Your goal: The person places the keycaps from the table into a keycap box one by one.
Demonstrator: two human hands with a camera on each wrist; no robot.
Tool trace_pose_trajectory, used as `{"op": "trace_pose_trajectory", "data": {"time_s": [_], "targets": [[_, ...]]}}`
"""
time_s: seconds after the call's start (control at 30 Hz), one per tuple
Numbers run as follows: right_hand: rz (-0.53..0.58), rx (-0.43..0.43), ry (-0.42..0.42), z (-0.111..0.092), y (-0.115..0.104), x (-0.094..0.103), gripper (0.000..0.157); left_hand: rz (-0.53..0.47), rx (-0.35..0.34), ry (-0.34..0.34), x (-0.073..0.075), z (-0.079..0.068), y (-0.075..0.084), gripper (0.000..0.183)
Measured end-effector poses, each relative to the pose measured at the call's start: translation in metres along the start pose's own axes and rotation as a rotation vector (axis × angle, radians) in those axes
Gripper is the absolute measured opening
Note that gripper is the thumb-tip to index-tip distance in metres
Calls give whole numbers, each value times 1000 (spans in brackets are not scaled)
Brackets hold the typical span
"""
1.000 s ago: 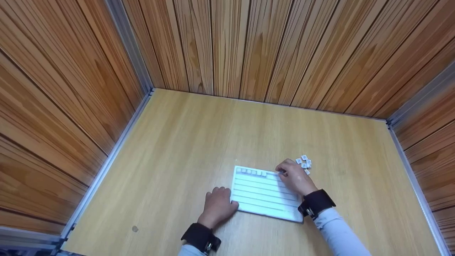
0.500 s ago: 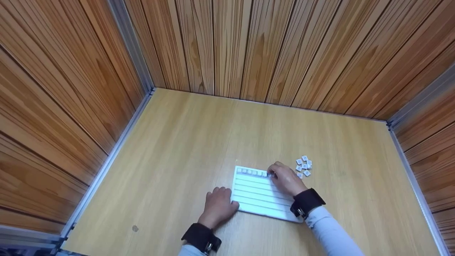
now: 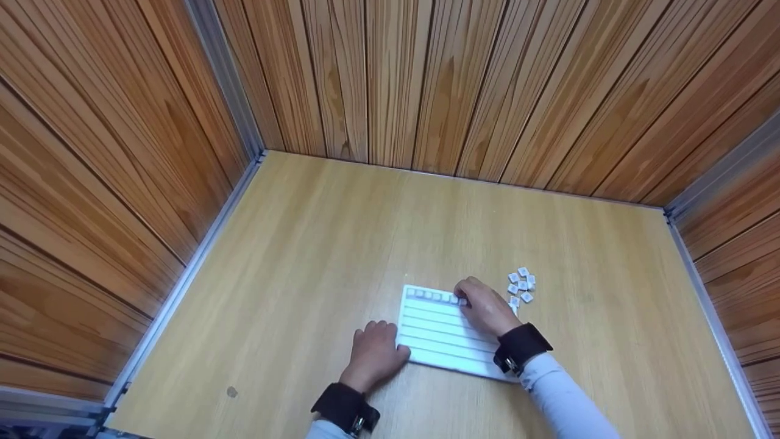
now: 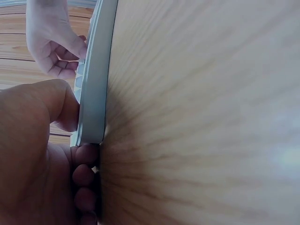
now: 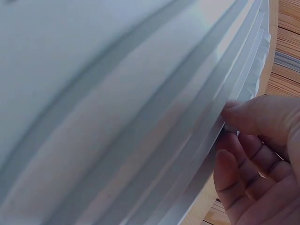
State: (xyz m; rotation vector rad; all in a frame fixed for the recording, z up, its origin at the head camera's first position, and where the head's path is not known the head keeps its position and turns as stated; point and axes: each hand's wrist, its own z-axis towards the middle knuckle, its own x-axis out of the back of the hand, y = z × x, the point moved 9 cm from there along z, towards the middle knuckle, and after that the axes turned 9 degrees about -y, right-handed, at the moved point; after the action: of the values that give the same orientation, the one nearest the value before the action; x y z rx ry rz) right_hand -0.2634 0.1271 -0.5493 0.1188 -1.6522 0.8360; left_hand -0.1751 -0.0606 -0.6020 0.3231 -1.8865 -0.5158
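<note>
A white grooved board (image 3: 451,338) lies on the table, its ridges running left to right. Several small white tiles (image 3: 428,295) stand in a row along its far groove, from the left end. My right hand (image 3: 487,308) reaches over the board and pinches a small white tile (image 3: 462,302) at the right end of that row; the fingers mostly cover it in the right wrist view. At the board's left edge, my left hand (image 3: 375,353) holds the near corner. In the left wrist view its thumb (image 4: 65,105) lies against the board, with the other fingers curled by the corner.
Several loose white tiles (image 3: 522,285) with dark marks lie just beyond the board's right side, close to my right hand. Wood-panelled walls (image 3: 390,85) with metal edging enclose the table (image 3: 341,231). A dark spot (image 3: 231,392) marks the table at front left.
My right hand has moved left along the far groove to the end of the tile row, uncovering more loose tiles. My left hand and the board have stayed in place.
</note>
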Motion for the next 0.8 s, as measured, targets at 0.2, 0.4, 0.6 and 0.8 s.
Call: {"op": "trace_pose_trajectory", "data": {"time_s": [0.2,0.4,0.6,0.8], "targets": [[12,-80,-28,-3,6,3,26,13,-9,5,0,0,1,19],[5,-90,12,-11,15,13,28,12,-15,22,-1,0,0,21],[23,-187,-4,-24,37,24,35,0,-9,5,-3,1,-1,23],[54,-270,-18,-38,59,32,40,-12,-2,-1,-2,1,-1,20]]}}
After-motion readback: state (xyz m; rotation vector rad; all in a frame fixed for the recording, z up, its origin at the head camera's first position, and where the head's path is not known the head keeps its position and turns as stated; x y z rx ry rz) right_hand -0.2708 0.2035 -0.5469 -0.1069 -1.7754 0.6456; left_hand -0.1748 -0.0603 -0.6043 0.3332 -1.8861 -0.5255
